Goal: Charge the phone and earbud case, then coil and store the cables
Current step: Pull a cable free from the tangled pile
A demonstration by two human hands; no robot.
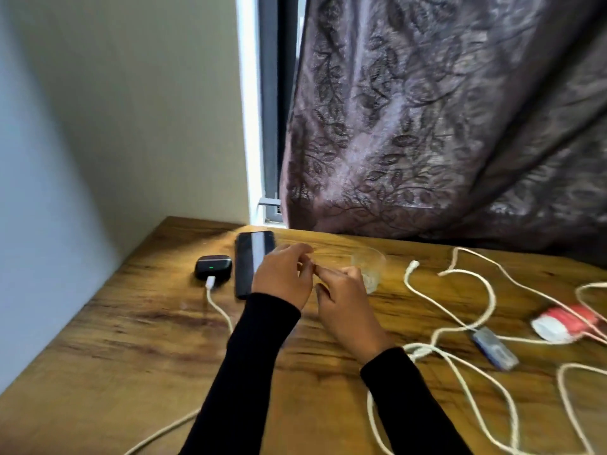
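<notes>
Fingers of both hands curled, fingertips nearly meeting, hold unclear; glossy slab phone [253, 257] on woodgrain table [131, 356].

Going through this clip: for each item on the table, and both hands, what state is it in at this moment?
Earbud case: closed, green light on, white cable plugged in.
Phone: flat, screen dark; plug end hidden by the left hand.
Loose white cable: uncoiled, free end unplugged.
Clear cup: upright.
Left hand: fingers curled; blurred, grip unclear.
Right hand: fingers curled; grip unclear.
</notes>
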